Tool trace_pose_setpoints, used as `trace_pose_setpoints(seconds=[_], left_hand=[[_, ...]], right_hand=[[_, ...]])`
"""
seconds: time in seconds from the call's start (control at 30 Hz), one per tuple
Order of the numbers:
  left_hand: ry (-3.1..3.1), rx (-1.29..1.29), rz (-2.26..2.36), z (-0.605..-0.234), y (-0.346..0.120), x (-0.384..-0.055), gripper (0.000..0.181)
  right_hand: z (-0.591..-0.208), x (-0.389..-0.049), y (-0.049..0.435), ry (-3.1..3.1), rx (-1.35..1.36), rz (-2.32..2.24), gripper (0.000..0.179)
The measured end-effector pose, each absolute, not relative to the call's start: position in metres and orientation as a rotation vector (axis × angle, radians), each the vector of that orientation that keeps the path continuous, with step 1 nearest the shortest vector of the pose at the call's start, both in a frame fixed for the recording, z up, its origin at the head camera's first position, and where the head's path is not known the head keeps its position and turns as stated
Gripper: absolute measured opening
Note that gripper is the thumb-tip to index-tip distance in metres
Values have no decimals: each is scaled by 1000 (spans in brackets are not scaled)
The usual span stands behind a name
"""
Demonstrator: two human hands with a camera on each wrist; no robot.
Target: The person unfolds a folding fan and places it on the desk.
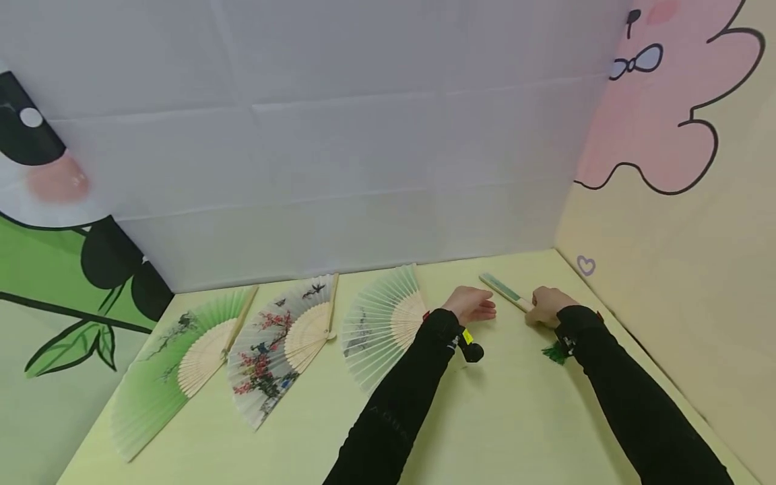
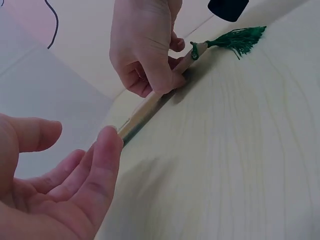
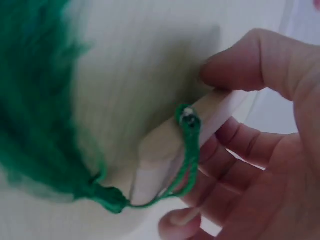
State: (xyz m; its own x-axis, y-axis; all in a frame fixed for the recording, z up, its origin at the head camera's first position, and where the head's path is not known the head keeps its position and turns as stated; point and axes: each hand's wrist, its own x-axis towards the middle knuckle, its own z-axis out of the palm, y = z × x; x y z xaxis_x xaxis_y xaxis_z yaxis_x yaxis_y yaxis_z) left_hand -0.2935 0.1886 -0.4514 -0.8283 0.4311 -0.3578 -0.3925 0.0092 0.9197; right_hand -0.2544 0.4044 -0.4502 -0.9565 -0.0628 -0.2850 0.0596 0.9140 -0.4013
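A folded hand fan (image 1: 504,289) lies slantwise at the right of the yellow surface, its green leaf showing between pale ribs. My right hand (image 1: 550,306) pinches it near the pivot end between thumb and fingers. From that end a green tassel (image 3: 37,115) hangs on a looped cord, close up in the right wrist view. My left hand (image 1: 471,305) is to the left of the folded fan, fingers loosely extended, holding nothing. In the left wrist view its fingertips appear close to the fan's far part (image 2: 142,114); whether they touch it I cannot tell.
Three spread fans stand in a row to the left: a pale green one (image 1: 376,330) beside my left forearm, a flowered white one (image 1: 267,350) and a green one (image 1: 176,370). A white wall (image 1: 364,155) closes the back, a cream wall (image 1: 685,283) the right.
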Motion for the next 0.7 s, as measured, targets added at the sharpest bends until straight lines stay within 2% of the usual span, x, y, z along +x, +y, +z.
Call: trace_pose_setpoints(seconds=[0.13, 0.33, 0.5, 0.7], left_hand=[[1688, 71, 1856, -466, 193, -292, 31], [1698, -14, 1796, -478, 187, -285, 37], [1627, 44, 1834, -471, 177, -286, 41], [1578, 120, 1935, -460, 162, -291, 33]], right_hand=[[-448, -247, 397, 2757, 13, -659, 25], [-449, -238, 378, 2721, 7, -837, 23], [-434, -231, 356, 2696, -12, -997, 23], [-421, -226, 329, 2647, -7, -1163, 24]])
